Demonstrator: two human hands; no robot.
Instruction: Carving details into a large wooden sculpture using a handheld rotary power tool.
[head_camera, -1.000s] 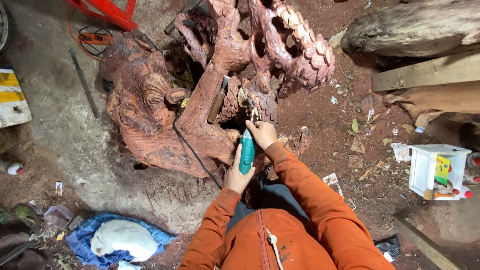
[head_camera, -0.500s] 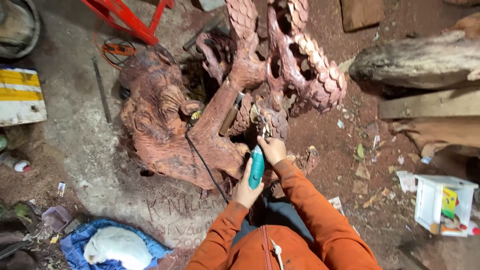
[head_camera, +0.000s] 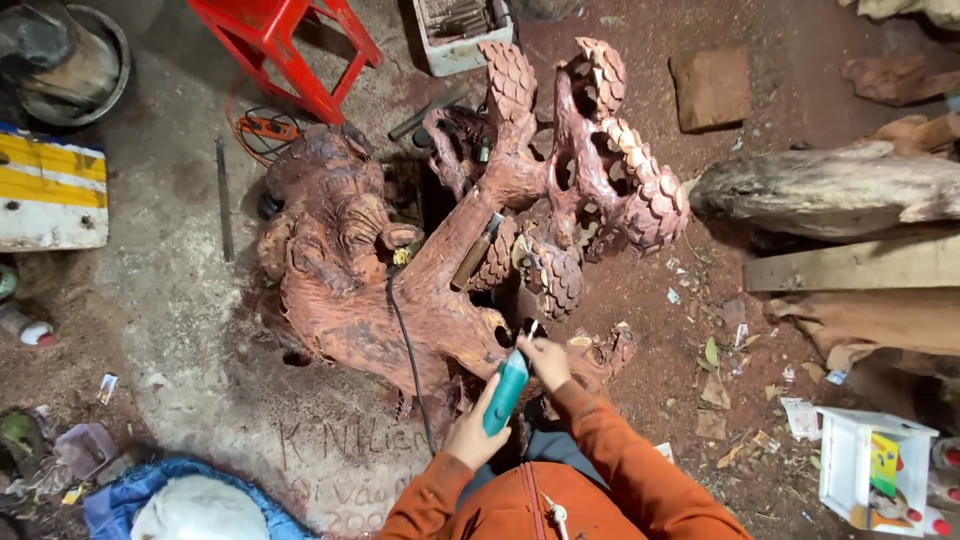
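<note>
A large reddish wood carving (head_camera: 400, 260) with scales and curling forms lies on the ground ahead of me. My left hand (head_camera: 470, 435) grips the body of a teal power tool (head_camera: 505, 392). My right hand (head_camera: 545, 362) holds the tool's front end, with its tip against the carving's near edge. A black cord (head_camera: 405, 345) runs from the tool over the carving. Both my sleeves are orange. A chisel (head_camera: 477, 252) rests on the carving's middle.
A red metal stool (head_camera: 285, 50) stands at the back left, with a grey tray of tools (head_camera: 460, 30) beside it. A log (head_camera: 830, 190) and planks (head_camera: 860, 265) lie at right. A white box (head_camera: 875, 465) sits front right, blue cloth (head_camera: 170, 495) front left.
The view has tilted so the carving sits lower and more of the far ground shows. Both hands stay on the teal tool at the carving's near edge.
</note>
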